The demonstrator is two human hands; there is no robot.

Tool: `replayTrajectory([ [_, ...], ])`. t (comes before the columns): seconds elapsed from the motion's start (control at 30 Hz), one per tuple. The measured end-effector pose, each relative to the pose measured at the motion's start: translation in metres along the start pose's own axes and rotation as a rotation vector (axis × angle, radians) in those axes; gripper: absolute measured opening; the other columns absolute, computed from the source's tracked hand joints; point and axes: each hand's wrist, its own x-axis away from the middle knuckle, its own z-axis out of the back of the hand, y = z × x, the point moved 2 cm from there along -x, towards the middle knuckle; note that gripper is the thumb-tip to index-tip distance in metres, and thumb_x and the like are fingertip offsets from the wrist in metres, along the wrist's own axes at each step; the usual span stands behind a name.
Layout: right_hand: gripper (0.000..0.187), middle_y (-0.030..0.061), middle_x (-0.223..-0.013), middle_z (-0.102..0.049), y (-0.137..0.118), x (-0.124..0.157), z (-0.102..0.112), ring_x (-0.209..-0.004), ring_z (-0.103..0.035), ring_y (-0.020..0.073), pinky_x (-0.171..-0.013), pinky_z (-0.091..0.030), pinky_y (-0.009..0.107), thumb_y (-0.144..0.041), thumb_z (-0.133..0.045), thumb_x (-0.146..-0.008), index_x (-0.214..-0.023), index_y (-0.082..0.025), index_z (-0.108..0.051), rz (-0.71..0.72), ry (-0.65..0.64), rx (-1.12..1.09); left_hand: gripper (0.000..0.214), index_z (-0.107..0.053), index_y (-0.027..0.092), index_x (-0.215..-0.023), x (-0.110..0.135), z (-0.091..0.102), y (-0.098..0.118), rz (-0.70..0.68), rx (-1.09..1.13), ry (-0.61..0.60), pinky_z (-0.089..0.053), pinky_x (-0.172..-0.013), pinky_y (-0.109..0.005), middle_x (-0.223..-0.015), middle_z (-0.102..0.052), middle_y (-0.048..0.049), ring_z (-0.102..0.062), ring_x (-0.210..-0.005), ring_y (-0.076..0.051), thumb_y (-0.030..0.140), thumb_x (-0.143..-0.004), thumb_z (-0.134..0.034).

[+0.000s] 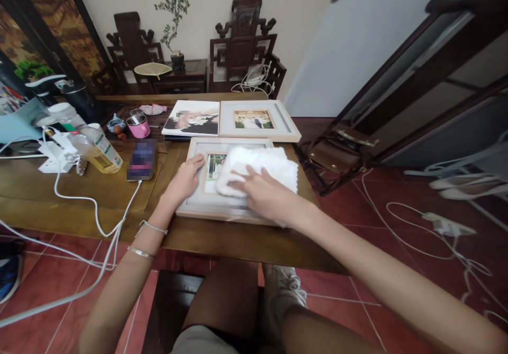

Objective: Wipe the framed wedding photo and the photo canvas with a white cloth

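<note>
A pale wooden picture frame (222, 214) lies on the wooden table, tilted slightly to my view, with a small photo (213, 169) in its mat. My left hand (186, 178) grips its left edge, fingers over the rim. On the right part of the glass is a white cloth (273, 163) with a scalloped edge, covering part of the photo. My right hand (264, 190) presses on this cloth and holds it against the glass, fingers partly spread and a little blurred. The cloth hides the frame's right side.
Behind lie a second frame (288, 124) and a photo panel (190, 126). To the left are a phone (142, 161) on a charging cable, a pink cup (138, 126), a bottle of yellow liquid (101, 153) and a power strip (59, 155). A brown bag (335, 155) hangs at right.
</note>
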Motion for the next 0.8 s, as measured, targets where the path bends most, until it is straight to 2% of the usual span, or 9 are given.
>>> replayTrajectory([
  [0.1, 0.066, 0.0099, -0.153, -0.028, 0.027, -0.043, -0.013, -0.136, -0.020, 0.0449, -0.102, -0.023, 0.067, 0.000, -0.042, -0.074, -0.137, -0.017, -0.049, -0.098, 0.112, 0.103, 0.058, -0.061, 0.011, -0.121, 0.000, 0.001, 0.001, -0.005, -0.002, -0.020, -0.035, -0.112, -0.042, -0.134, -0.056, -0.0110, -0.046, -0.130, -0.023, -0.005, -0.071, -0.036],
  [0.2, 0.064, 0.0073, -0.154, -0.025, 0.037, -0.064, -0.019, -0.137, -0.011, 0.0473, -0.102, -0.016, 0.072, 0.001, -0.041, -0.074, -0.135, -0.017, -0.052, -0.087, 0.160, 0.103, 0.056, -0.061, 0.009, -0.121, -0.001, 0.002, 0.002, 0.001, -0.017, -0.023, -0.035, -0.112, -0.042, -0.134, -0.056, -0.0127, -0.047, -0.129, -0.023, -0.004, -0.072, -0.037],
  [0.3, 0.066, 0.0050, -0.153, -0.027, 0.017, -0.051, -0.019, -0.138, -0.011, 0.0461, -0.102, -0.016, 0.073, 0.001, -0.041, -0.072, -0.133, -0.019, -0.054, 0.022, 0.102, 0.022, 0.055, -0.059, 0.007, -0.123, -0.001, 0.003, 0.004, 0.006, -0.034, -0.016, -0.034, -0.113, -0.041, -0.135, -0.055, -0.0138, -0.047, -0.130, -0.023, -0.002, -0.073, -0.036],
  [0.4, 0.066, 0.0029, -0.152, -0.029, -0.014, -0.017, -0.009, -0.138, -0.016, 0.0443, -0.100, -0.021, 0.073, 0.002, -0.043, -0.070, -0.129, -0.025, -0.058, 0.153, -0.040, -0.081, 0.056, -0.059, 0.008, -0.124, -0.001, 0.004, 0.007, 0.009, -0.037, -0.008, -0.034, -0.113, -0.040, -0.134, -0.055, -0.0124, -0.047, -0.129, -0.022, -0.002, -0.074, -0.035],
  [0.47, 0.067, 0.0027, -0.148, -0.037, -0.027, 0.003, 0.000, -0.137, -0.024, 0.0413, -0.101, -0.028, 0.067, 0.004, -0.042, -0.069, -0.125, -0.027, -0.061, 0.201, -0.127, -0.148, 0.054, -0.060, 0.006, -0.122, -0.001, 0.004, 0.008, 0.015, -0.033, -0.005, -0.035, -0.113, -0.039, -0.133, -0.057, -0.0131, -0.049, -0.128, -0.022, -0.001, -0.075, -0.034],
  [0.53, 0.067, 0.0050, -0.138, -0.052, -0.028, 0.010, 0.008, -0.135, -0.030, 0.0370, -0.102, -0.032, 0.060, 0.006, -0.041, -0.069, -0.123, -0.027, -0.062, 0.209, -0.188, -0.197, 0.052, -0.060, 0.006, -0.122, -0.001, 0.005, 0.009, 0.024, -0.011, 0.004, -0.035, -0.112, -0.039, -0.132, -0.058, -0.0133, -0.050, -0.127, -0.021, 0.001, -0.078, -0.033],
  [0.6, 0.066, 0.0079, -0.133, -0.056, -0.020, 0.001, 0.009, -0.135, -0.031, 0.0354, -0.103, -0.032, 0.059, 0.005, -0.039, -0.071, -0.127, -0.025, -0.060, 0.168, -0.183, -0.197, 0.050, -0.058, 0.009, -0.124, -0.001, 0.006, 0.010, 0.028, 0.039, 0.025, -0.035, -0.112, -0.040, -0.133, -0.056, -0.0120, -0.049, -0.128, -0.021, 0.004, -0.081, -0.033],
  [0.73, 0.070, 0.0106, -0.155, -0.020, -0.005, -0.048, -0.002, -0.138, -0.013, 0.0446, -0.101, -0.023, 0.070, 0.001, -0.039, -0.075, -0.142, -0.016, -0.041, -0.041, 0.027, -0.076, 0.044, -0.051, 0.012, -0.131, 0.002, 0.011, 0.014, 0.039, 0.136, 0.110, -0.029, -0.114, -0.041, -0.141, -0.049, -0.0118, -0.041, -0.134, -0.021, 0.018, -0.092, -0.032],
  [0.8, 0.068, 0.0093, -0.157, -0.015, -0.010, -0.068, -0.008, -0.137, -0.007, 0.0485, -0.099, -0.019, 0.074, -0.001, -0.038, -0.076, -0.143, -0.014, -0.039, -0.077, 0.076, -0.035, 0.045, -0.047, 0.012, -0.135, 0.003, 0.014, 0.017, 0.065, 0.166, 0.159, -0.028, -0.114, -0.040, -0.142, -0.047, -0.0125, -0.039, -0.135, -0.021, 0.027, -0.096, -0.030],
])
